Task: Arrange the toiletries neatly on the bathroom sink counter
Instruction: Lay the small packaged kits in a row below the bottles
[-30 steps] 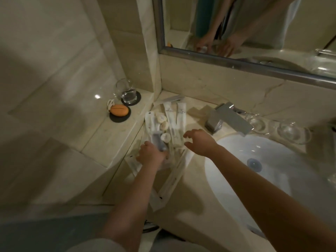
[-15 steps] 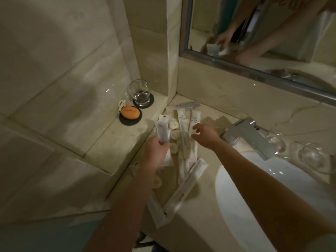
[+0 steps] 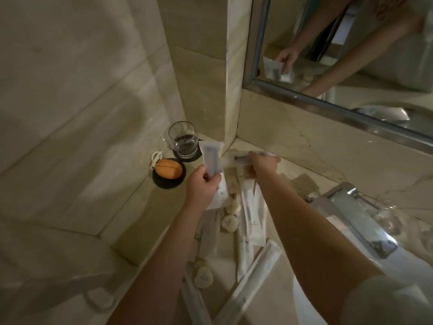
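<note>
My left hand [image 3: 203, 186] holds a small white toiletry sachet [image 3: 211, 159] upright above the counter. My right hand [image 3: 263, 165] reaches into the back corner, with its fingers on a flat packet [image 3: 241, 157] lying there; whether it grips the packet I cannot tell. Long white wrapped packets [image 3: 251, 216] and several small round white items [image 3: 229, 222] lie scattered on the beige stone counter [image 3: 290, 184] below my arms. A long white box [image 3: 253, 285] lies slantwise near the front.
A glass tumbler [image 3: 184, 139] stands on a dark coaster on the raised ledge to the left, beside an orange oval object [image 3: 169, 168] on a second coaster. The chrome tap [image 3: 351, 214] and white basin are at the right. A mirror [image 3: 351, 55] hangs above.
My left hand has lifted the sachet higher and farther back. My right hand has moved from the middle packets to the back corner. The camera has come closer.
</note>
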Demonstrator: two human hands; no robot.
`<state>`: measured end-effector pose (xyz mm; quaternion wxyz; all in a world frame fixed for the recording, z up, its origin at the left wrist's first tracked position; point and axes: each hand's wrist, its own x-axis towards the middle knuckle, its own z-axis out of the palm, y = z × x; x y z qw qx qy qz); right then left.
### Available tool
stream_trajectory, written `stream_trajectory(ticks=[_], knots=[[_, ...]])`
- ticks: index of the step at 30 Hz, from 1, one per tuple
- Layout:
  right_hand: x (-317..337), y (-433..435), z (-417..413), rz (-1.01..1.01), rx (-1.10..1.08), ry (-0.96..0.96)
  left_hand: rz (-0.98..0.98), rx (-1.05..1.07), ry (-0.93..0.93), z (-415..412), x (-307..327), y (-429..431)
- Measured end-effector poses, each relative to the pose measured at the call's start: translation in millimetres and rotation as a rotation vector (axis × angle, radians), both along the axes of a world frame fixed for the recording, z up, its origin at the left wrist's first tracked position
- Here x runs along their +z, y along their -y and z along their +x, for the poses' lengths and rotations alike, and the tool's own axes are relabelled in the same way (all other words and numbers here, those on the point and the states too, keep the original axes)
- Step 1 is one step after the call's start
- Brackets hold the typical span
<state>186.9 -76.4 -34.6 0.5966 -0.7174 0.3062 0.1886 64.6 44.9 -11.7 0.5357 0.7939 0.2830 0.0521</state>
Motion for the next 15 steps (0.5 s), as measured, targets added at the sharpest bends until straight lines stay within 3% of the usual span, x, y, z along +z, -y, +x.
stream_trajectory(ticks=[5,9,15], knots=[[-5.6,-7.4,17.8,0.178,-0.253,-0.101,-0.022,-0.048,-0.002,6.3,3.8,1.3],[-16.8,-0.5,15.5,0.100,-0.192,-0.078,-0.020,-0.055,0.023,10.0,6.4,4.4],[0.1,27.1,-1.7,0.252,-0.106,-0.064,-0.044,-0.049,-0.028,10.1,13.5,11.4]])
